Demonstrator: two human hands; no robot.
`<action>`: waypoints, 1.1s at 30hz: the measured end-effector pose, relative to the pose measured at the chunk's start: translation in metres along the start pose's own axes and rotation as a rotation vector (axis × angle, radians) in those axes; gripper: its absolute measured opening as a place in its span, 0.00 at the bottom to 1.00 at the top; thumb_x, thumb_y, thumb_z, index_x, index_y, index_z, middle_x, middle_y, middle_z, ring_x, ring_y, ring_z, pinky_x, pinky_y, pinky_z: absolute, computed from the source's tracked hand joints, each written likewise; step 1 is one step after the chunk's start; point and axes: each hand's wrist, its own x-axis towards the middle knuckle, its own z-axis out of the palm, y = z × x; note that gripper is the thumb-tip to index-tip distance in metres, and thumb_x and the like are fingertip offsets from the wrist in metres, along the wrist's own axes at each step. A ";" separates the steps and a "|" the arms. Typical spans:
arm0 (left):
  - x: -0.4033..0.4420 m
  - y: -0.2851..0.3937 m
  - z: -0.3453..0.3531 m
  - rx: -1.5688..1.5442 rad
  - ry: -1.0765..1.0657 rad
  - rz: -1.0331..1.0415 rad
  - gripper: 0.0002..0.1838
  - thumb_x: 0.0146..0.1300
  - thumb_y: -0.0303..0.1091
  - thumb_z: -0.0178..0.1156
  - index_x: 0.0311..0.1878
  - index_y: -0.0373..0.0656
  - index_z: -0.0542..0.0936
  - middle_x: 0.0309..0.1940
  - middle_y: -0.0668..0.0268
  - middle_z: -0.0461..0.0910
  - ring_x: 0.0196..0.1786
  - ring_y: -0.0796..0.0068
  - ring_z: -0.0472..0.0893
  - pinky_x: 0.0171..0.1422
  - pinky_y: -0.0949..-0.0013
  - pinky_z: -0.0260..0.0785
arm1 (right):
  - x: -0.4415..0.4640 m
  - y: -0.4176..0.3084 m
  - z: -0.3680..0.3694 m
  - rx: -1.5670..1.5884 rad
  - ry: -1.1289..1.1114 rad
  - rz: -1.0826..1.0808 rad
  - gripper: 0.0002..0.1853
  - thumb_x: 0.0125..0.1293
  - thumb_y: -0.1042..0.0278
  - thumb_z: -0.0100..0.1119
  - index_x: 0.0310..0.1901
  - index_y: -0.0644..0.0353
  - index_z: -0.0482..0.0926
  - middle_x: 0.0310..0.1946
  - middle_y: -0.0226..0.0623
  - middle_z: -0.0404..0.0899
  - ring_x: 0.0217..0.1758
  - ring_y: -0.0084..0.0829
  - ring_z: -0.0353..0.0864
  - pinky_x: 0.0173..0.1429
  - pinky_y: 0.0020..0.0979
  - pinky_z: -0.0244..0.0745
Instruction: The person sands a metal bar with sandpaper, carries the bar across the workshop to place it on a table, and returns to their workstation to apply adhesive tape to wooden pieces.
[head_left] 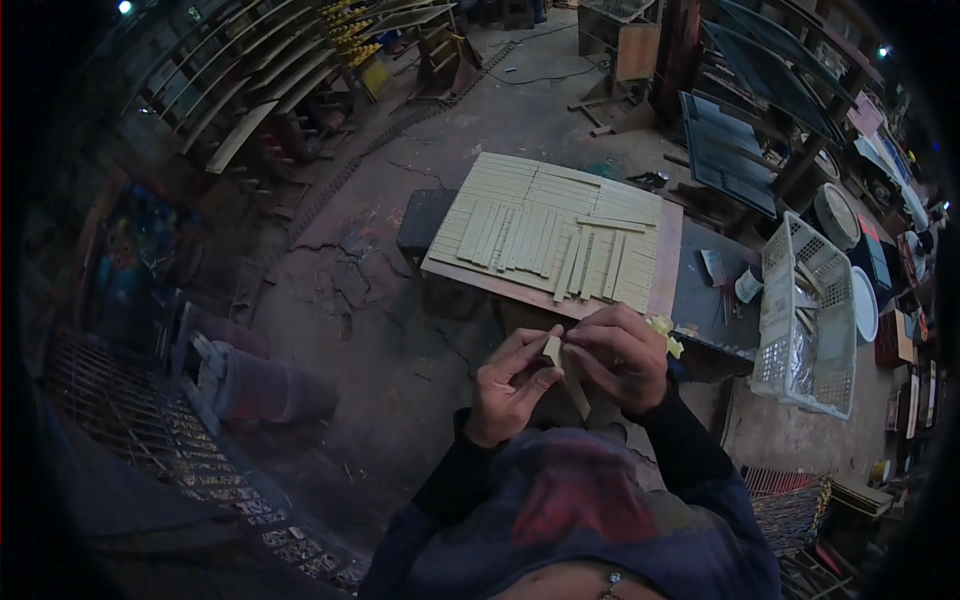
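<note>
My left hand (pixel 508 388) is closed around a pale wooden strip (pixel 570 385), held in front of my body with its end up between thumb and fingers. Close beside that end, my right hand (pixel 622 358) has its fingertips pinched together; what they hold, if anything, is too small to make out. Just beyond my hands lies a board (pixel 668 255) bearing many pale strips (pixel 520 240), some in rows and several loose across them. A crumpled pale yellow piece (pixel 665 338) shows behind my right hand.
Right of the board are a dark tabletop (pixel 700 320), a scraper (pixel 713 267), a white cup (pixel 747 285) and a white plastic crate (pixel 775 345) with strips inside. Racks (pixel 270 70) of long boards stand at the upper left. Dark panels (pixel 730 150) lean at the upper right.
</note>
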 end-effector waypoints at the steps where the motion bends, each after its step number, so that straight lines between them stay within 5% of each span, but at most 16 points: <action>1: 0.000 0.000 0.000 0.000 -0.004 -0.004 0.21 0.60 0.23 0.58 0.58 0.36 0.72 0.44 0.69 0.71 0.38 0.85 0.71 0.43 0.82 0.65 | 0.000 0.000 0.000 -0.007 -0.012 -0.001 0.14 0.45 0.80 0.68 0.36 0.61 0.78 0.31 0.36 0.77 0.35 0.33 0.77 0.36 0.30 0.72; 20: 0.003 0.008 -0.002 0.242 -0.036 0.115 0.21 0.55 0.22 0.62 0.54 0.34 0.75 0.43 0.59 0.75 0.44 0.70 0.77 0.46 0.74 0.69 | 0.006 -0.002 -0.006 0.031 -0.097 0.006 0.11 0.45 0.81 0.65 0.32 0.61 0.75 0.26 0.35 0.76 0.30 0.32 0.77 0.32 0.28 0.71; 33: 0.005 0.011 0.001 0.285 -0.089 0.169 0.21 0.54 0.19 0.60 0.54 0.35 0.75 0.42 0.60 0.75 0.43 0.70 0.77 0.46 0.73 0.70 | 0.003 -0.001 -0.002 -0.057 -0.035 -0.141 0.14 0.41 0.82 0.63 0.30 0.61 0.69 0.25 0.37 0.71 0.26 0.36 0.71 0.29 0.32 0.67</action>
